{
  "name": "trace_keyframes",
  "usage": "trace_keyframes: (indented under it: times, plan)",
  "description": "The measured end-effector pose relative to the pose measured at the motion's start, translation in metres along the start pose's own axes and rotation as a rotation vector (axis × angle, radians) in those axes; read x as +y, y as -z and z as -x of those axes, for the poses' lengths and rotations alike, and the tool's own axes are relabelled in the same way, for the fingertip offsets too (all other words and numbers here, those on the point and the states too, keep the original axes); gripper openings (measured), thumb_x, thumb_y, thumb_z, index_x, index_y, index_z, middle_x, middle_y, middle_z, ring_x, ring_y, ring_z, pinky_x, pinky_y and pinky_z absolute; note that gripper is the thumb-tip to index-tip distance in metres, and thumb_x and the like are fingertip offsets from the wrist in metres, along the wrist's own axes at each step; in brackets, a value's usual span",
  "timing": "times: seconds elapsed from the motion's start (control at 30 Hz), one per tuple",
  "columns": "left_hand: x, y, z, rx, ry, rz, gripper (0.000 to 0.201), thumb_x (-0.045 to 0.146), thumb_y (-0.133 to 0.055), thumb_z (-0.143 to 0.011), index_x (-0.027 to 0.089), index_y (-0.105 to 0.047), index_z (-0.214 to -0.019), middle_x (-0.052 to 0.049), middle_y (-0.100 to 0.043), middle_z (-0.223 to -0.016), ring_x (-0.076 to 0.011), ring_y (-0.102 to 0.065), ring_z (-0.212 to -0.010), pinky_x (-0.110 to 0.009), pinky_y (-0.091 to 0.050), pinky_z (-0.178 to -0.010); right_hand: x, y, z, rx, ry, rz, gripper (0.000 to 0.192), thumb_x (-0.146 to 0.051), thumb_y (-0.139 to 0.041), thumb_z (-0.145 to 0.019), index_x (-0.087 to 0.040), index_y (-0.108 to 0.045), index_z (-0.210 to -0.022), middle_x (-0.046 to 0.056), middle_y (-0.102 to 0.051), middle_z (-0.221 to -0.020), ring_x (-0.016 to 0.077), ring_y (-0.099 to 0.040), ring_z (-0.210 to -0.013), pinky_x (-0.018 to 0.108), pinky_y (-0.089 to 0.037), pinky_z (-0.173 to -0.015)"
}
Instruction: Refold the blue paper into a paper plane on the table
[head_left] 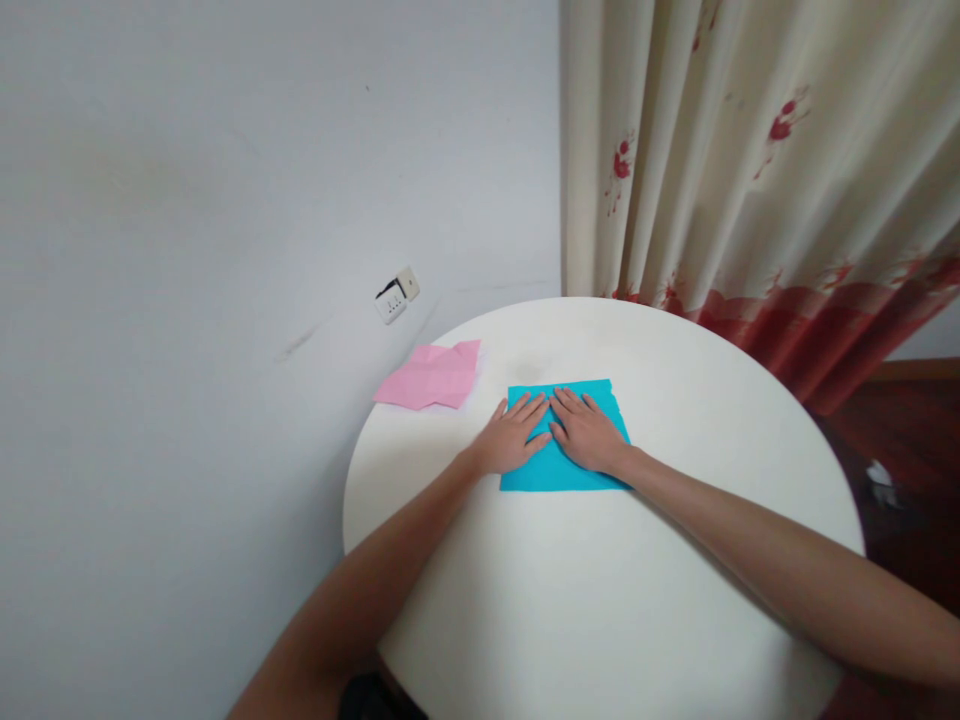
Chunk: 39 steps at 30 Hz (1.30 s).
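A bright blue sheet of paper (564, 474) lies flat on the round white table (570, 580). Its right edge looks a little ragged. My left hand (511, 438) rests palm down on the left part of the sheet, fingers stretched out. Over the middle and right of it lies my right hand (587, 430), also flat with its fingers extended. The fingertips of both hands nearly meet near the sheet's upper middle. Farther back to the left, a creased pink sheet of paper (431, 376) lies at the table's edge, apart from both hands.
A pale wall (225, 300) with a socket (391, 303) borders the table on the left. Behind and to the right hangs a cream curtain (720, 180) with red patterns. A small white object (883, 482), too blurred to name, is on the dark floor at right.
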<state>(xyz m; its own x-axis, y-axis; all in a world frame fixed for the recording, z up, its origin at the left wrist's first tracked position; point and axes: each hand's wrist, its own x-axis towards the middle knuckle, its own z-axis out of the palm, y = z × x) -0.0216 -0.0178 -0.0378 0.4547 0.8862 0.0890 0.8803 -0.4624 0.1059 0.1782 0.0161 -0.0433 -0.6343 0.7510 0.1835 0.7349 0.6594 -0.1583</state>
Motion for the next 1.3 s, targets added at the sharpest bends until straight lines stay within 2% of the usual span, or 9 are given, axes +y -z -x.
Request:
trace_keyframes:
  times: [0.47, 0.77, 1.3]
  plan:
    - [-0.0018, -0.0017, 0.0006, 0.023, -0.004, 0.011, 0.063, 0.053, -0.035, -0.104, 0.027, -0.025, -0.16, -0.008, -0.026, -0.165, -0.0291, -0.02, -0.154, -0.057, -0.018, -0.123, 0.0001, -0.0018, -0.0006, 0.002, 0.003, -0.002, 0.058, -0.035, -0.032, -0.103, -0.007, -0.039, -0.154, 0.016, -0.032, -0.162, 0.0299, -0.026, -0.151, 0.05, -0.022, -0.122]
    - [-0.0013, -0.0003, 0.0003, -0.011, 0.009, 0.024, 0.064, 0.053, -0.034, -0.104, 0.026, -0.022, -0.161, -0.007, -0.023, -0.166, -0.0297, -0.018, -0.154, -0.058, -0.014, -0.123, -0.001, 0.0006, -0.0003, -0.011, -0.003, -0.002, 0.059, -0.035, -0.032, -0.103, -0.006, -0.037, -0.154, 0.015, -0.031, -0.163, 0.0299, -0.026, -0.151, 0.05, -0.022, -0.122]
    - [0.0002, 0.0017, 0.0003, -0.037, 0.017, -0.014, 0.065, 0.055, -0.031, -0.105, 0.023, -0.021, -0.161, -0.007, -0.02, -0.167, -0.0297, -0.016, -0.155, -0.059, -0.016, -0.123, -0.0017, 0.0003, -0.0001, -0.005, -0.002, 0.008, 0.058, -0.034, -0.033, -0.103, -0.007, -0.037, -0.154, 0.015, -0.031, -0.163, 0.0291, -0.025, -0.152, 0.05, -0.022, -0.122]
